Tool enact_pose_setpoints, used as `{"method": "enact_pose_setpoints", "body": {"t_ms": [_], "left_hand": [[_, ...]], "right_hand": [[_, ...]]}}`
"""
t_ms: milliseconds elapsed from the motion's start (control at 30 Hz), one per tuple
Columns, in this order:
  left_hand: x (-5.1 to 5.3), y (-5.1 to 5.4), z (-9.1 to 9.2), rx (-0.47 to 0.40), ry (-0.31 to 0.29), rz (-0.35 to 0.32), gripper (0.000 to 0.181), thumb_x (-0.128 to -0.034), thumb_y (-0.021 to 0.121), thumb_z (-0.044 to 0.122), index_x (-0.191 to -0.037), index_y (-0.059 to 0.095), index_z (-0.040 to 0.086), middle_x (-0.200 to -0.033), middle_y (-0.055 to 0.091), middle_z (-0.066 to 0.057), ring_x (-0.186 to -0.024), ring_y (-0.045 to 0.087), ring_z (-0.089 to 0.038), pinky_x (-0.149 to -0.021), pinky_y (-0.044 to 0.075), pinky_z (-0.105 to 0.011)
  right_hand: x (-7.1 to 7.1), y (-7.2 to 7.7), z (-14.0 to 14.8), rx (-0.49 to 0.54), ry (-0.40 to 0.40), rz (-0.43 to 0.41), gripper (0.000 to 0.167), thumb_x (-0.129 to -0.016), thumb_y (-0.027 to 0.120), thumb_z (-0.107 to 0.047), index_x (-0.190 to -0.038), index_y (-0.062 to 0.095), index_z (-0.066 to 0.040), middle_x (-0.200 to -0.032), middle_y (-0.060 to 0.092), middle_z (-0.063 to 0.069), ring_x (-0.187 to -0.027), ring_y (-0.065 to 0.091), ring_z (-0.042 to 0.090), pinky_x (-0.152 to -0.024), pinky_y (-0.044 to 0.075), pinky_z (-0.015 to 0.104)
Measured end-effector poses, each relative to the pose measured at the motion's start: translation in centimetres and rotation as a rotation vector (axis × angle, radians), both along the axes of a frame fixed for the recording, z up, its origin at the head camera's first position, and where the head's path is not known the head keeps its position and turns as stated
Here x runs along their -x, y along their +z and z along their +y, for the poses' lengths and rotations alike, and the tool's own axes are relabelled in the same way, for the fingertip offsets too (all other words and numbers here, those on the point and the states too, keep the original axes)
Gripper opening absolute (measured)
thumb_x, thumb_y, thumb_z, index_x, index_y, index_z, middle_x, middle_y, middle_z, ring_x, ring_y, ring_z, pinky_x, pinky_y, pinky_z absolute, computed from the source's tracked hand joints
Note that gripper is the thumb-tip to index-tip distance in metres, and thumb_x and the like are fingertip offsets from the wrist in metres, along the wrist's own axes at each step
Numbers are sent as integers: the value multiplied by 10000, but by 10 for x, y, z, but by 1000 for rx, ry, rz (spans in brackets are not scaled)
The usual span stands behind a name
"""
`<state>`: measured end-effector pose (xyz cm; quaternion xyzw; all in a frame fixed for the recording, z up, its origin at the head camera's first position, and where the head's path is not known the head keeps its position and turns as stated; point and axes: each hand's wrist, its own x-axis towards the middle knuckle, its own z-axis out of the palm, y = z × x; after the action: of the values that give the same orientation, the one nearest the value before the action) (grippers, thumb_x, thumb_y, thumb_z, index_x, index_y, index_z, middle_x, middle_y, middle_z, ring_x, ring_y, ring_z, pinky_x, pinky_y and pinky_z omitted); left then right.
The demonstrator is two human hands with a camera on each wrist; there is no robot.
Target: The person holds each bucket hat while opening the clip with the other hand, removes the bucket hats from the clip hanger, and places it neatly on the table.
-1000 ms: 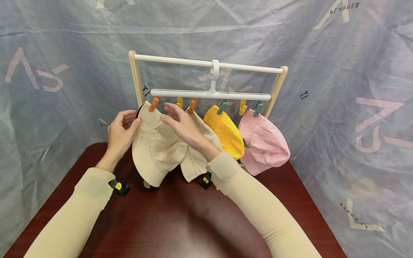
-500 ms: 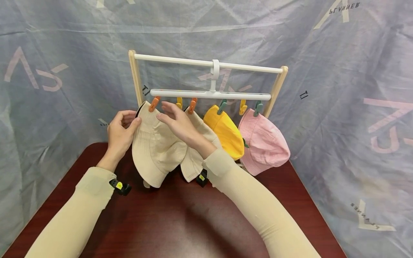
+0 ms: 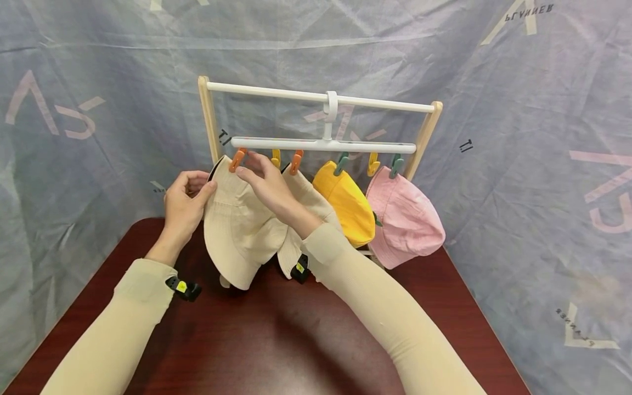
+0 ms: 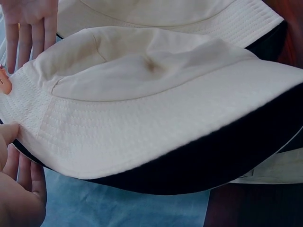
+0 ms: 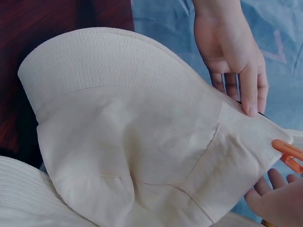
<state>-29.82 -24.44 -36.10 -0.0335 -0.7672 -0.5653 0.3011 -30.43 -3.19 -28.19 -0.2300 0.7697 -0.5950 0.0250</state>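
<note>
- Right hand point(image 3: 269, 186) has moved left, nearer the orange clip point(image 3: 238, 160), fingers loosely straight.
- Left hand point(image 3: 184, 206) pinches the cream hat's point(image 3: 242, 230) edge.
- Hat hangs under the white hanger point(image 3: 276, 144), long axis near vertical, brim leftward.

Left forearm point(image 3: 113, 321) comes in from lower left, sleeved to the left wrist point(image 3: 163, 251), hand tipped up and inward. Left hand point(image 3: 182, 208) in a pinch: left thumb point(image 3: 207, 191) on the near side, fingers behind, a bit bent. Right forearm point(image 3: 382, 307) slants in from lower right, reaching well across. Right hand point(image 3: 271, 186) slightly higher, fingers point(image 4: 38, 40) extended (straight in the left wrist view, palm showing). Hands near each other, apart.
</note>
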Motion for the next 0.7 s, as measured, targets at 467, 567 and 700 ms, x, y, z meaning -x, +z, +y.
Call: {"method": "enact_pose_setpoints", "body": {"t_ms": [467, 567, 700], "left_hand": [[-2, 0, 3, -34, -8, 5, 348, -1027, 736, 243, -1296, 663, 33, -1049, 648, 109, -977, 585, -52, -860, 467, -175], [-3, 0, 3, -39, -5, 8, 343, -1029, 733, 234, -1293, 663, 28, -1042, 644, 115, -974, 585, -55, -856, 469, -177], [-5, 0, 4, -44, 1, 11, 329, -1032, 728, 219, -1286, 662, 20, -1033, 641, 112, -963, 585, -62, -843, 474, -178]], "right_hand": [[11, -2, -14, 129, -69, -3, 493, -1082, 637, -339, -1525, 543, -145, -1526, 584, 49, -1429, 530, 185, -1140, 462, 332], [12, -2, -17, 145, -83, -9, 472, -1078, 647, -343, -1501, 569, -149, -1488, 612, 41, -1396, 556, 176, -1121, 477, 331], [12, -2, -19, 155, -100, -5, 470, -1077, 648, -347, -1492, 577, -136, -1430, 644, 39, -1342, 586, 163, -1093, 494, 325]]}}
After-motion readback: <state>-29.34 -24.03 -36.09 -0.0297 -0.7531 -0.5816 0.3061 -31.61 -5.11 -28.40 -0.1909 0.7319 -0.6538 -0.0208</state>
